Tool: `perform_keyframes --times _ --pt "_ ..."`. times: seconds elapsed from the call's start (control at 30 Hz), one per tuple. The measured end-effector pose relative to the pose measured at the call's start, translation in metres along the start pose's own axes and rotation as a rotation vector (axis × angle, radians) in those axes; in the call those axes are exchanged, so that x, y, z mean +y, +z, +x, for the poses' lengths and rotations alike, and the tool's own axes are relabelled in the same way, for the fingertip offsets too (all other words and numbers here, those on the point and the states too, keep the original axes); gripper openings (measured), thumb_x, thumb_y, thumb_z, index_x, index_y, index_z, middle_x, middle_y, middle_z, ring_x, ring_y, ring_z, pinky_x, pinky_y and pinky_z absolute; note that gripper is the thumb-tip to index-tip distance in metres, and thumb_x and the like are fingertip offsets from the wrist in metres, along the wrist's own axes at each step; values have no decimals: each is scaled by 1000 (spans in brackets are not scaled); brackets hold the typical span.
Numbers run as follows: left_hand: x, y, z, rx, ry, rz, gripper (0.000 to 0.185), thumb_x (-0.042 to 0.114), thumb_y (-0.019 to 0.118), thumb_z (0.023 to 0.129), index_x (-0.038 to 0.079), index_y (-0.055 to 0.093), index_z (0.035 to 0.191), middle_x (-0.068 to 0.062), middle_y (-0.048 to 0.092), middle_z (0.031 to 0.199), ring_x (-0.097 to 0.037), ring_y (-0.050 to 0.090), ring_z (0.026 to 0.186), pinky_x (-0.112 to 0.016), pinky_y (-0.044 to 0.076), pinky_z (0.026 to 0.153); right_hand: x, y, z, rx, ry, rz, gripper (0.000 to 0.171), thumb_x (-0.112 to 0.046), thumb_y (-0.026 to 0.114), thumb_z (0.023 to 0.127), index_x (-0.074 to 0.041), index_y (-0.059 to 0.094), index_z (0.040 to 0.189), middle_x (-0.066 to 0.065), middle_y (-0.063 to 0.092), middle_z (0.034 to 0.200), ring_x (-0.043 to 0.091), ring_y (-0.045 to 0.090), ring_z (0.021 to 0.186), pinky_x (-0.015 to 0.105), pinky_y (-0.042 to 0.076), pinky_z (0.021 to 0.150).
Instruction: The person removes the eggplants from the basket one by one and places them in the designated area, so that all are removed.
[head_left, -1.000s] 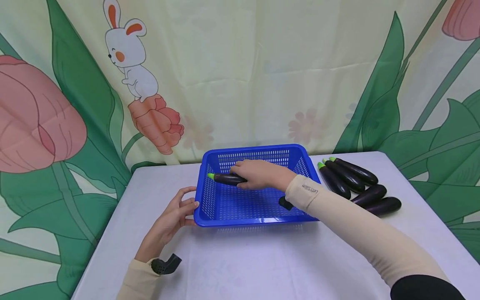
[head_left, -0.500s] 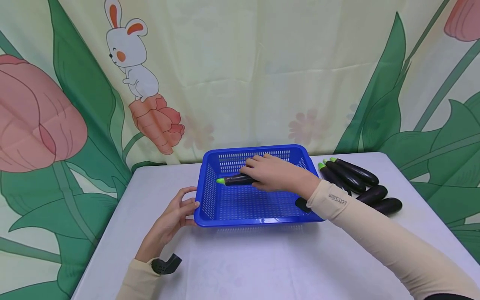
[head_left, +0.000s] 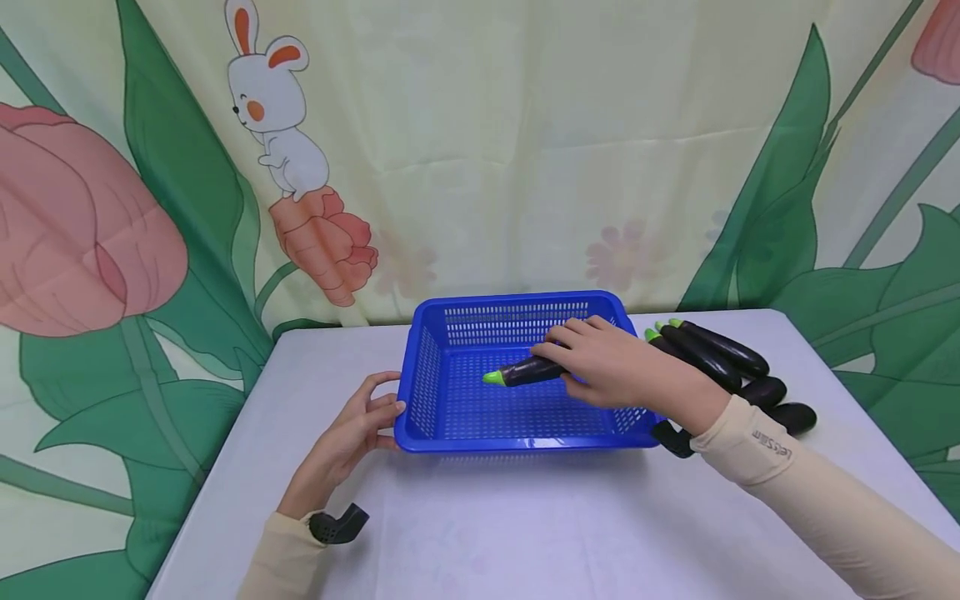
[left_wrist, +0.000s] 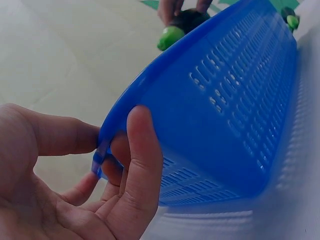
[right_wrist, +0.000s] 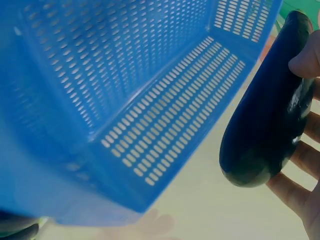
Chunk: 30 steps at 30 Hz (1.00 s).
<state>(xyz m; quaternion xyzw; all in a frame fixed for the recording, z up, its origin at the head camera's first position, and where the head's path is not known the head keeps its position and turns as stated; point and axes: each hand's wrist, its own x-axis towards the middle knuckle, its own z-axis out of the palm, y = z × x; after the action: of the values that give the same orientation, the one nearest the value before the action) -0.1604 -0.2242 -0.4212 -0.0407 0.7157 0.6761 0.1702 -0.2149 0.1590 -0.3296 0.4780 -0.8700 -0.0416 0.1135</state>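
Note:
A blue plastic basket (head_left: 525, 444) with slotted walls stands on the table, and I can see its floor. My left hand (head_left: 348, 437) holds its left rim; in the left wrist view the thumb and fingers (left_wrist: 142, 150) pinch the edge at a corner. An eggplant (head_left: 528, 372), dark with a bright green tip, is gripped by my right hand (head_left: 611, 362) over the right half of the basket. The right wrist view shows this eggplant (right_wrist: 267, 107) held above rim height, its thick end bare and the fingers around its side.
Several more eggplants (head_left: 701, 358) lie together on the white-clothed table (head_left: 487, 533), right of the basket; my right forearm partly hides them. A patterned cloth (head_left: 465, 217) hangs behind the table. A black device (head_left: 337, 525) sits on each wrist.
My right hand has carried the eggplant rightward, from the left part of the basket to above its right half. The left hand stays on the rim, and the basket keeps its place.

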Motion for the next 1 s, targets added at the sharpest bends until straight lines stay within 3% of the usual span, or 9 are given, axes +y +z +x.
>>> perform_keyframes --times 0.7,0.8,0.9,1.0 --pt "-1 -3 2 -10 0 11 68 23 62 104 17 22 158 -13 67 128 -22 75 97 -35 65 76 8 -2 -97 151 95 19 56 -18 72 83 -10 64 138 6 69 125 31 64 117 54 52 99" --pt "-1 -2 3 -10 -3 6 67 23 63 104 18 23 157 -12 68 127 -23 76 97 -36 65 77 8 -1 -112 152 126 26 54 -21 71 86 -10 64 138 7 69 127 32 64 119 56 51 100" --pt "-1 -2 4 -12 -6 2 66 22 63 104 18 24 157 -12 68 126 -23 76 97 -37 65 77 6 1 -126 163 162 16 45 -41 51 104 -11 65 136 6 69 125 32 63 118 55 50 99" --pt "-1 -3 3 -14 -6 4 67 22 63 104 17 23 157 -14 67 129 -23 76 97 -36 65 77 5 6 -137 189 183 9 68 -53 20 108 -9 66 133 6 69 123 31 63 115 53 48 97"
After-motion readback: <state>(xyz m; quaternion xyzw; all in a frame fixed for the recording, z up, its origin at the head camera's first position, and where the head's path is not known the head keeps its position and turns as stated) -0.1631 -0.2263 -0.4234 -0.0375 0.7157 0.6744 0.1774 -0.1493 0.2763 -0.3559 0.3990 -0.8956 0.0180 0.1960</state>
